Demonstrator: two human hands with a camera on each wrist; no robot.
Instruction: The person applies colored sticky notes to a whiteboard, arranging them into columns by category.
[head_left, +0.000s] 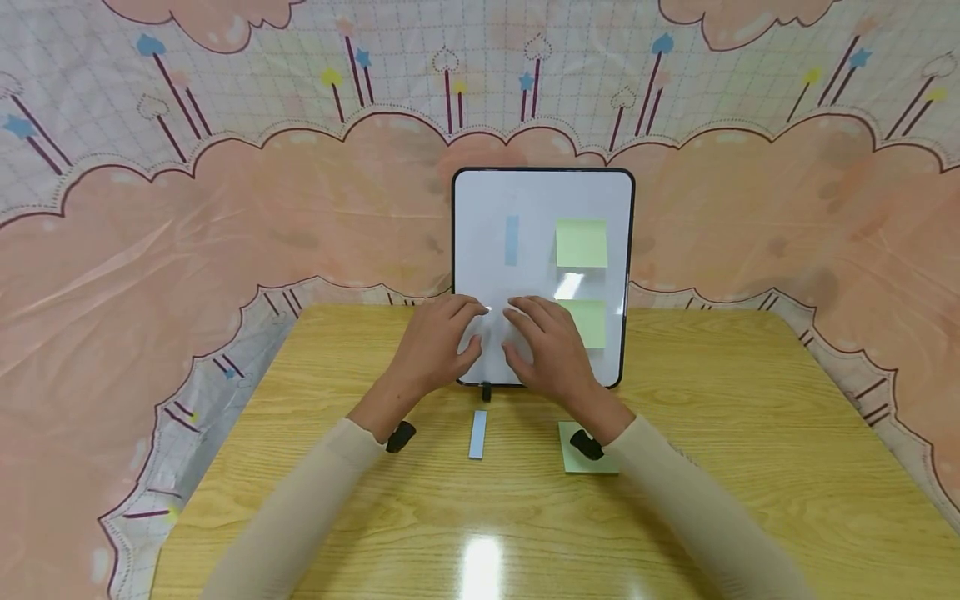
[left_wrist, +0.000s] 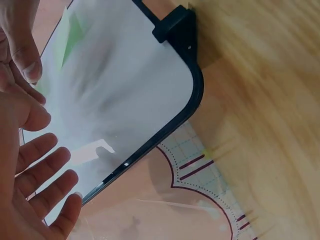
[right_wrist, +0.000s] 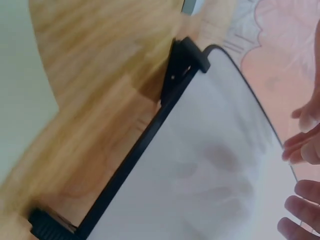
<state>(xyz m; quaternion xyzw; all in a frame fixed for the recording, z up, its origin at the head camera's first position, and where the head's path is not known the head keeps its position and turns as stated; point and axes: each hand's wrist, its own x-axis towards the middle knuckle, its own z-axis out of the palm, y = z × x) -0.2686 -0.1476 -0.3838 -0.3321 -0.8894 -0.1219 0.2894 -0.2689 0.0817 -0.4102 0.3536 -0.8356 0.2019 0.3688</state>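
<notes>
A small whiteboard [head_left: 480,208] with a black frame stands upright on the table. Before its lower half are both bare hands, thumbs facing each other across a gap. The left hand [head_left: 438,342] has loosely bent fingers and holds nothing, as the left wrist view also shows. Mirroring it, the right hand [head_left: 551,346] is likewise without any object and partly covers the lower green sticky note [head_left: 591,323]. An upper green sticky note [head_left: 581,243] and a pale blue strip [head_left: 512,240] are stuck on the board above the hands.
A narrow light blue pad [head_left: 477,434] lies on the wooden table [head_left: 360,517] below the board. Under the right wrist is a green sticky-note pad [head_left: 573,465], partly hidden. Black feet [left_wrist: 177,27] support the board's lower edge. A patterned cloth [head_left: 337,217] hangs behind.
</notes>
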